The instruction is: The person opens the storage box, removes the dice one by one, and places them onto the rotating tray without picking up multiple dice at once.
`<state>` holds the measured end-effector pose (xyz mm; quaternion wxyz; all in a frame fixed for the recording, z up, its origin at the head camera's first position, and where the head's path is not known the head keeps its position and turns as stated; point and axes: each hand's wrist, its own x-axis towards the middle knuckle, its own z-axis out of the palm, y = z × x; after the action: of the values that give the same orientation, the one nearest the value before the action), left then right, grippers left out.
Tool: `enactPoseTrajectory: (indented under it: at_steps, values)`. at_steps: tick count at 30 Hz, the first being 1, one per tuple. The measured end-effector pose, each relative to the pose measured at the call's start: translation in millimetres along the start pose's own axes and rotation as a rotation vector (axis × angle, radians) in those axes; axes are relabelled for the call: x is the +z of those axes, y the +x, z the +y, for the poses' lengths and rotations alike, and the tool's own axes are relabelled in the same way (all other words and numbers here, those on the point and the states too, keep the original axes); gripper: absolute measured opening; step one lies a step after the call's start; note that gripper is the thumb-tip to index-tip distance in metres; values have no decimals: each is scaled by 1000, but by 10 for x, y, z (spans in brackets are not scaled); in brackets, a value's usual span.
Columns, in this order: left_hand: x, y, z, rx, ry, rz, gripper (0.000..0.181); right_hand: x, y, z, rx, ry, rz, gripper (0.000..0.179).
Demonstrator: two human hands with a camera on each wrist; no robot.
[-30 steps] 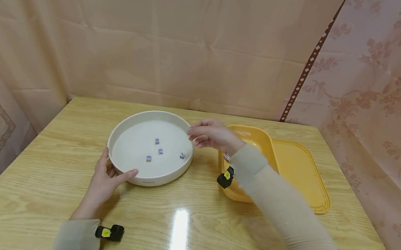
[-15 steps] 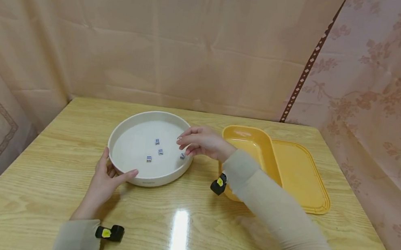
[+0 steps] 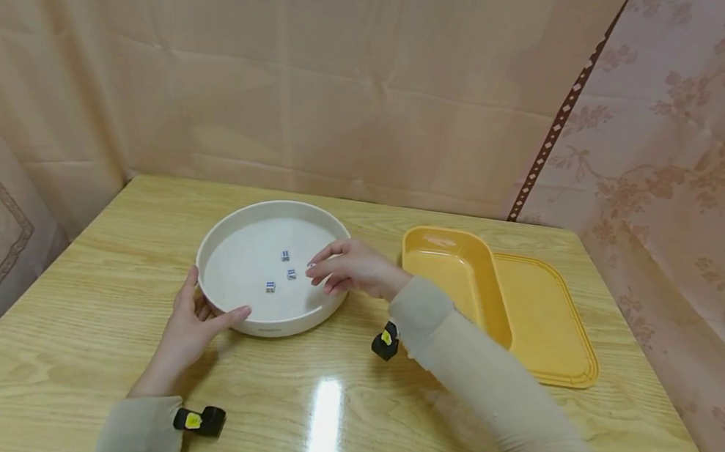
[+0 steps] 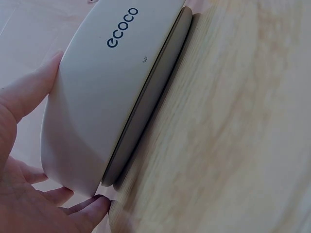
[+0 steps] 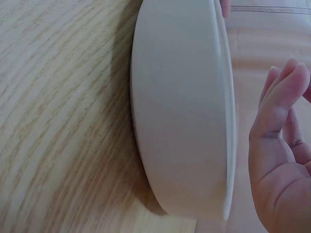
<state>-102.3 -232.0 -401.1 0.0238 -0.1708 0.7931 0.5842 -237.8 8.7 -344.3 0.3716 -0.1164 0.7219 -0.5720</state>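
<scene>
A round white tray (image 3: 268, 330) with a raised rim stands on the table, and several small dice lie in it, such as the die (image 3: 270, 287) nearest the front. My left hand (image 3: 189, 329) grips the tray's near left side, thumb at the rim and fingers round the wall; the left wrist view shows the tray's wall (image 4: 97, 87) marked "ecoco". My right hand (image 3: 354, 268) is over the tray's right part, thumb and fingertips close together, pinching a small die (image 3: 311, 265) that is mostly hidden. In the right wrist view, the right hand (image 5: 282, 145) is above the rim.
A yellow box (image 3: 499, 318) stands right of the tray, its near left part hidden by my right sleeve. Beside it lies a flat yellow lid (image 3: 545, 319). Curtains (image 3: 348, 107) hang behind the wooden table (image 3: 264, 407).
My right hand has moved left and slightly nearer, from the tray's right rim to over its inside. It covers the rightmost die seen earlier. The left hand and tray keep their place.
</scene>
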Motion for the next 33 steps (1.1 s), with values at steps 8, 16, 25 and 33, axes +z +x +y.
enactPoseTrajectory:
  at_steps: [8,16,25,33]
  values:
    - [-1,-1,-3,2,7,-1,124,29,56,83,11,-13,-16,19]
    - [0,20,-23,4,5,-3,124,51,71,116,26,-24,-32,19]
    - [3,27,-34,-5,5,-7,126,90,85,161,16,-55,-47,16]
    - [2,20,-45,15,3,-4,125,119,87,161,37,-86,-57,14]
